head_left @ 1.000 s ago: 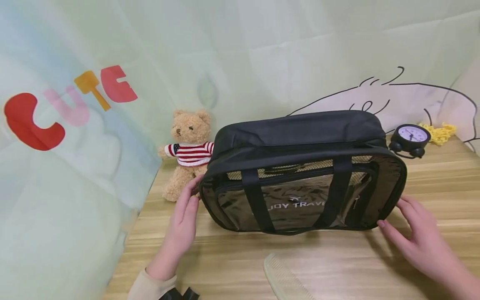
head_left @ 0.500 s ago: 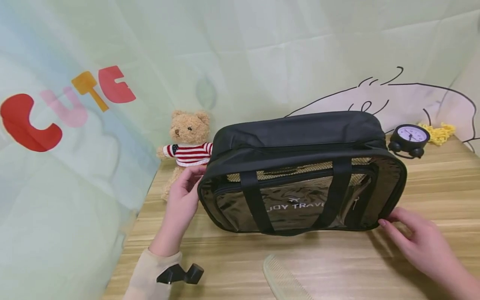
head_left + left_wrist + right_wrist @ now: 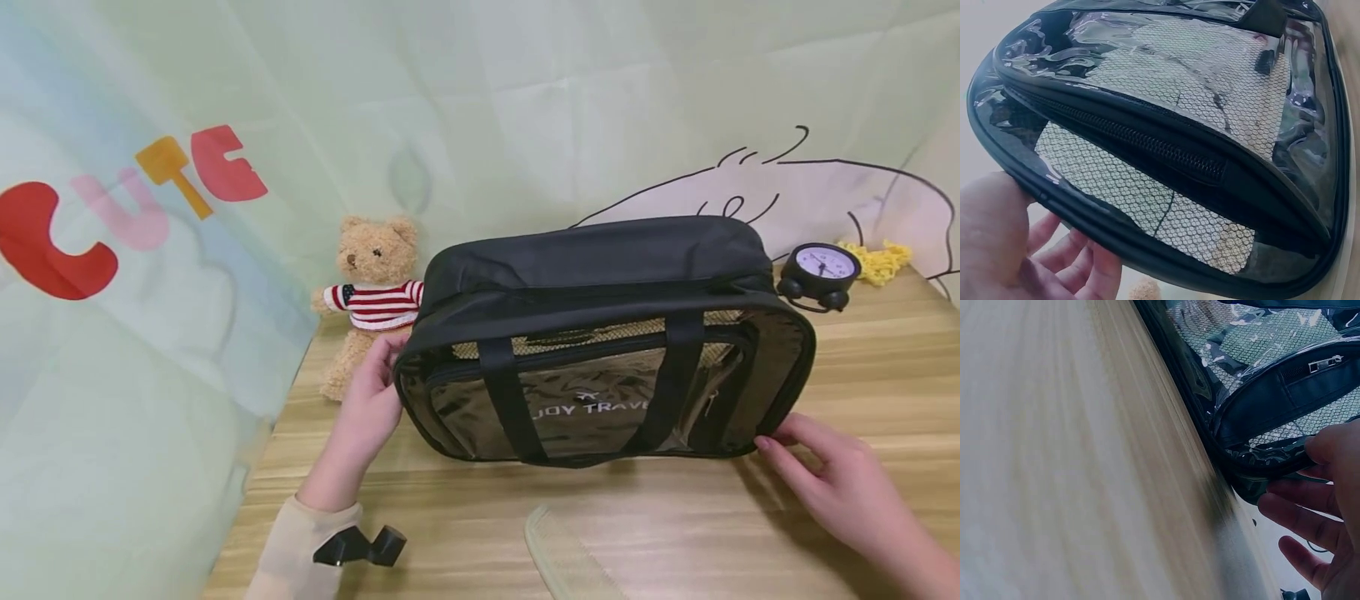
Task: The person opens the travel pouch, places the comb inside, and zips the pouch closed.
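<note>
A black travel bag (image 3: 600, 258) with a see-through front, two straps and white "JOY TRAVE" lettering stands upright on the wooden table. My left hand (image 3: 369, 408) holds its left side, thumb by the front edge and fingers going behind. In the left wrist view those fingers (image 3: 1100, 272) curl under the bag's dark piping, below a zipper (image 3: 1166, 150). At the bottom right corner, my right hand (image 3: 832, 475) pinches the edge. The right wrist view has the thumb (image 3: 1329, 447) on the piping, with the other fingers behind and below it.
A teddy bear (image 3: 375, 254) in a striped shirt sits behind the bag's left end. To the right are a black alarm clock (image 3: 821, 271) and a yellow bundle (image 3: 885, 262). A pale comb (image 3: 551, 550) lies in front. Printed cloth (image 3: 487, 125) hangs behind the table.
My left hand has moved up along the bag's left side, its fingers now reaching behind it. The right hand has closed in slightly at the corner. The bag stays nearly in place.
</note>
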Tool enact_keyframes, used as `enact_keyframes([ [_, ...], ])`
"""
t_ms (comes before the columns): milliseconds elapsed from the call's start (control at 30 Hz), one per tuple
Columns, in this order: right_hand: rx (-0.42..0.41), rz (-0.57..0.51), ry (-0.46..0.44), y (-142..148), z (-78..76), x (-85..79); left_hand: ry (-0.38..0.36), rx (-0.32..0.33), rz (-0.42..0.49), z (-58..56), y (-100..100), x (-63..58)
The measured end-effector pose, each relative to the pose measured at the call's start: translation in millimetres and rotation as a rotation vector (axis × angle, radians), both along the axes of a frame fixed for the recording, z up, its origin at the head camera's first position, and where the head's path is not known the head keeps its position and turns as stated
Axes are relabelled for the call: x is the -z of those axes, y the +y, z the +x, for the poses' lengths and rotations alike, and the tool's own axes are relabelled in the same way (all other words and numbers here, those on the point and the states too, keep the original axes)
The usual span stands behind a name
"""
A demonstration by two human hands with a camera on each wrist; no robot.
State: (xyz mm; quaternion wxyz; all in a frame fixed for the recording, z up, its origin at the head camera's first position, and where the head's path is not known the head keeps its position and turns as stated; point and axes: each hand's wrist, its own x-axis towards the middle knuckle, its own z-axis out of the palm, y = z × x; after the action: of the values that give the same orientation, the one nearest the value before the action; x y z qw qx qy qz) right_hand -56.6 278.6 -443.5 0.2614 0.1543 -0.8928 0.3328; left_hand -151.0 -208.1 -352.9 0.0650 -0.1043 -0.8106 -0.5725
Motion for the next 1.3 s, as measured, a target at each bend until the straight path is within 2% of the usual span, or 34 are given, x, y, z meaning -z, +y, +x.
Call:
enact_keyframes([
  [100,0.002,0.003,-0.007,0.5,0.0,0.0,-0.020,0.013,0.003,-1.8,0.8,0.7],
  [367,0.019,0.006,-0.017,1.1,0.7,-0.7,-0.021,0.046,-0.137,-1.8,-1.5,-0.7],
  [567,0.011,0.006,-0.028,1.1,2.3,0.1,-0.019,0.092,-0.200,-1.4,-4.7,2.3],
  [767,0.010,0.004,-0.018,0.4,-0.4,-0.6,-0.039,0.109,-0.188,-1.5,-6.9,5.0],
  [933,0.002,0.008,-0.028,1.2,0.5,1.0,-0.077,0.190,-0.149,-1.7,-6.0,7.6],
  [1033,0.002,0.002,-0.025,1.5,0.5,1.3,-0.049,0.165,-0.135,-1.1,-4.7,8.0],
  [1167,0.003,-0.005,-0.011,0.8,-1.6,0.2,0.002,0.085,-0.113,-0.4,-4.0,4.5],
  [1300,0.005,-0.007,-0.009,-0.7,-2.2,0.3,0.007,0.066,-0.082,-1.3,-4.8,-2.2],
])
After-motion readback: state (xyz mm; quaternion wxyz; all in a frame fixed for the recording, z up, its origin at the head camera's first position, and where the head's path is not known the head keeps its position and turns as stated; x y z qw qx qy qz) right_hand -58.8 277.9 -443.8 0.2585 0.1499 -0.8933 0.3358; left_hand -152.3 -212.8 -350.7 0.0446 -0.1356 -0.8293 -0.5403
